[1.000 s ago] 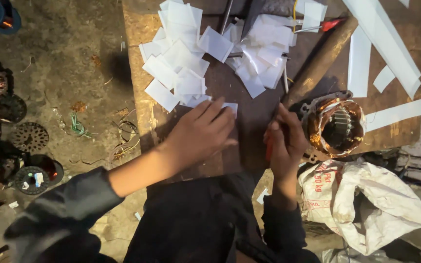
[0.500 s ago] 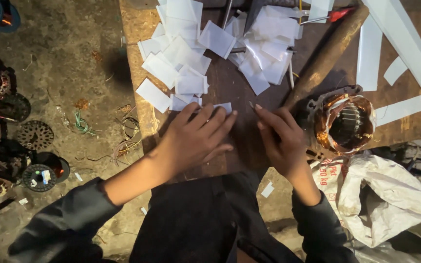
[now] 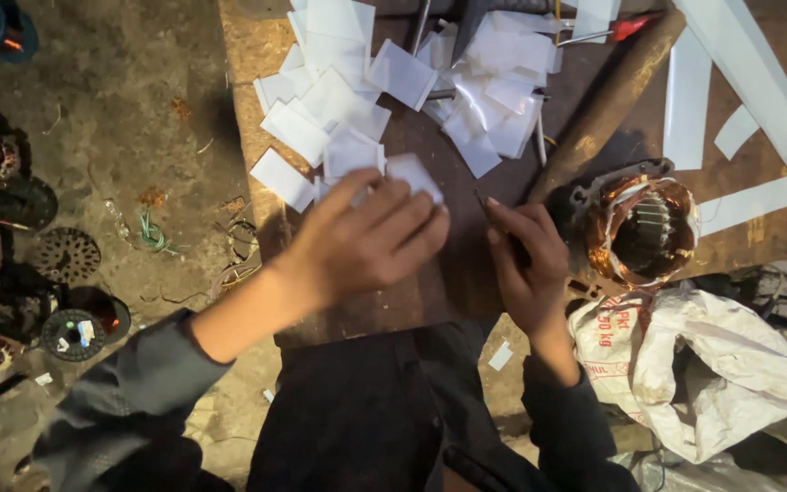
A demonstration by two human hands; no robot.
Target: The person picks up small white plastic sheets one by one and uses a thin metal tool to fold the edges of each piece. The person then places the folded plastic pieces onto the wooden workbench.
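The left hand (image 3: pixel 366 241) has slid up onto a white paper piece (image 3: pixel 412 171), fingers spread; right hand (image 3: pixel 526 260) still grips a thin tool (image 3: pixel 486 208)

A motor-repair workshop: copper-wound stator (image 3: pixel 641 232), worn wooden bench (image 3: pixel 430 292), dirt floor (image 3: pixel 129 109).

One head-worn camera looks almost straight down from above onto the near edge of a wooden board (image 3: pixel 430 301), close over both hands. The far edge is cut off; dirt floor (image 3: pixel 120 118) fills the left side.
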